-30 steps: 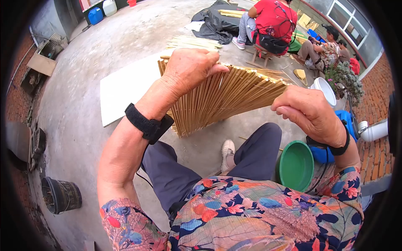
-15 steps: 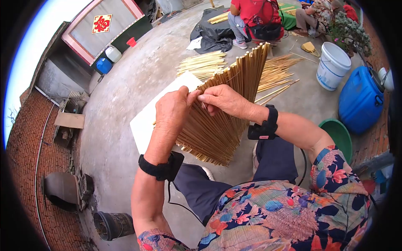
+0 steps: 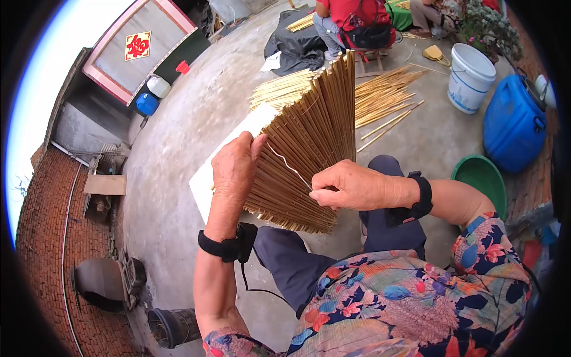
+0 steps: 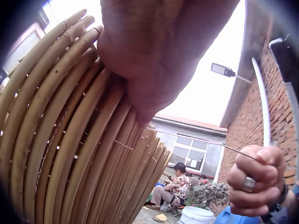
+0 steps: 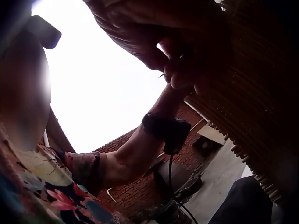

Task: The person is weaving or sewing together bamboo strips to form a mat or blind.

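Note:
A curved mat of stalks (image 3: 315, 131), bound side by side, stands upright before the person's lap. Its left edge is gripped by the left hand (image 3: 234, 165), with the thumb at the top. The right hand (image 3: 351, 185) is in front of the mat, to the right of the left hand, and pinches a thin needle (image 4: 239, 152). From the needle a white thread (image 3: 285, 159) runs to the mat's edge by the left thumb. In the left wrist view the stalks (image 4: 60, 107) show rows of fine stitching. The left fingers behind the mat are hidden in the head view.
Loose stalks (image 3: 386, 95) lie on the concrete beyond the mat, and a white board (image 3: 205, 184) is behind it. To the right stand a white bucket (image 3: 470, 80), a blue barrel (image 3: 513, 134) and a green basin (image 3: 485, 181). A person in red (image 3: 363, 24) sits further off.
The right hand came from far right to the left hand at the mat's edge, then drew away right and down, with the thread now stretched between. The mat's view has turned.

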The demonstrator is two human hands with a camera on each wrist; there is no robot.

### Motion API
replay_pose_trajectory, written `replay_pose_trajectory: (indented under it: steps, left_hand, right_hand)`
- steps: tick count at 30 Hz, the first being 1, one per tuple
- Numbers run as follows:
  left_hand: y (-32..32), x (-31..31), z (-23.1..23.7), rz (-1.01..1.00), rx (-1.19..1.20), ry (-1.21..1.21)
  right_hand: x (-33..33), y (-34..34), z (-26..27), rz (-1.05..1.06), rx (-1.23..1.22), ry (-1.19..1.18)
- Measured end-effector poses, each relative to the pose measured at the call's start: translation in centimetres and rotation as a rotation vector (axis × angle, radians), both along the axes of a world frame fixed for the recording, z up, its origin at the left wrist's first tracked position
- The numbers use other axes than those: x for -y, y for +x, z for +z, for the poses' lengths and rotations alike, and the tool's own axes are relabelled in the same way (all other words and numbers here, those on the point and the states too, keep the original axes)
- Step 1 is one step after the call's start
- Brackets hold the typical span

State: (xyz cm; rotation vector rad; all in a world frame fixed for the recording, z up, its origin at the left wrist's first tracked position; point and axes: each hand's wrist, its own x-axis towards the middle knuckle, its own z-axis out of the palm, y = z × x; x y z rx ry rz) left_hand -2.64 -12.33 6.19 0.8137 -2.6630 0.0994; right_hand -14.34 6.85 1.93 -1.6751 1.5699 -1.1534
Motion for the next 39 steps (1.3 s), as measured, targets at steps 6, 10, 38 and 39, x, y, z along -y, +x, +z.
replay_pose_trajectory:
  steps: [6, 10, 38, 39]
  left_hand:
    - [-0.1, 0.3, -0.3, -0.093, -0.089, 0.067]
    - [-0.2, 0.0, 0.3, -0.081, -0.068, 0.109]
    - [0.3, -2.3, -0.3, -0.172, -0.148, 0.005]
    - [0.0, -2.2, 0.3, -0.172, -0.155, -0.003]
  right_hand:
    - [-0.6, -3.9, 1.5, -0.420, -0.199, -0.526]
    - [2.2, -4.9, 2.2, -0.307, 0.103, -0.656]
    - [5.2, 5.2, 1.3, 0.176, 0.680, -0.406]
    - [5.1, 4.6, 1.6, 0.172, 0.680, -0.344]
